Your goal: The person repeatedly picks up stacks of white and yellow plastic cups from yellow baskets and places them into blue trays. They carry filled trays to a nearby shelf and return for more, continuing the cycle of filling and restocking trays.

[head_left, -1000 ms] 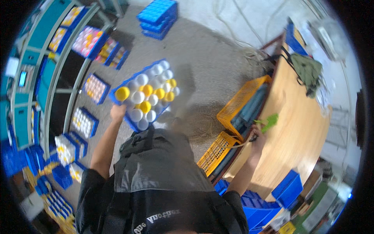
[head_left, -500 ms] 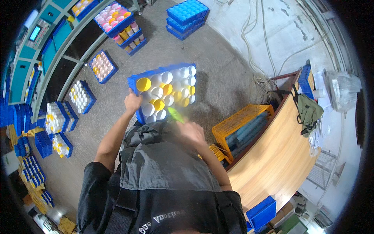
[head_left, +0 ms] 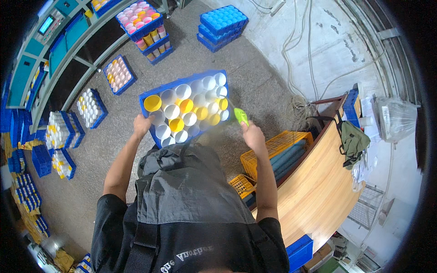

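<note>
My left hand (head_left: 143,125) is closed around the left edge of a blue crate (head_left: 146,119). The crate is tilted, its open side facing me, and holds rows of white and yellow cup-like tubes (head_left: 172,111) with open round mouths. To the right of the crate, my right hand (head_left: 253,136) is closed on a lime-green-handled tool (head_left: 241,116). The tool's far end is too blurred to make out, and a whitish haze blurs the crate's right part. The tool's green part is apart from the crate.
A yellow crate (head_left: 248,159) with dark rolls stands right of my legs, beside a wooden table (head_left: 318,182). Stacked blue trays (head_left: 223,20) stand ahead. Filled trays (head_left: 119,75) line the floor at left, near a teal machine (head_left: 22,79). Cables (head_left: 300,102) hang along the right wall.
My right hand has swung from the crate's lower edge out to the right with the green-handled tool. My left hand and the crate have shifted slightly left.
</note>
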A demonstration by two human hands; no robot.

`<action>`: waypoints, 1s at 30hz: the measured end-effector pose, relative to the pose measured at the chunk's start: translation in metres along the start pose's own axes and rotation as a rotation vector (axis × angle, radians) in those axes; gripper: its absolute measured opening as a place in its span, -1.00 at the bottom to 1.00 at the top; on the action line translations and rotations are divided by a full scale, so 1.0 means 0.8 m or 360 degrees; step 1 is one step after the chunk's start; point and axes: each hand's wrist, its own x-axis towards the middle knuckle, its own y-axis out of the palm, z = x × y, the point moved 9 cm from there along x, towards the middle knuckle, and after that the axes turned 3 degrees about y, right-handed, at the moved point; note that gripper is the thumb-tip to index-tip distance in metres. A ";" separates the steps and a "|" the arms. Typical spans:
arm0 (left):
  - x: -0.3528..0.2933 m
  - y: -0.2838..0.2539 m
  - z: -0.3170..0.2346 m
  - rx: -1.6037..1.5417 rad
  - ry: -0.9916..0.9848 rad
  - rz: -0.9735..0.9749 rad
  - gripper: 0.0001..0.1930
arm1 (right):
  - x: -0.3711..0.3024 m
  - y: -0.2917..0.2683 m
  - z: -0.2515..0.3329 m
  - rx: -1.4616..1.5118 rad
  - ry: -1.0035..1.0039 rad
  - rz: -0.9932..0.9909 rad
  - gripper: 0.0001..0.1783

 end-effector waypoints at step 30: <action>0.001 0.002 0.006 0.0341 -0.0082 -0.0034 -0.11 | -0.002 -0.008 0.146 0.0057 -0.0479 0.0376 -0.50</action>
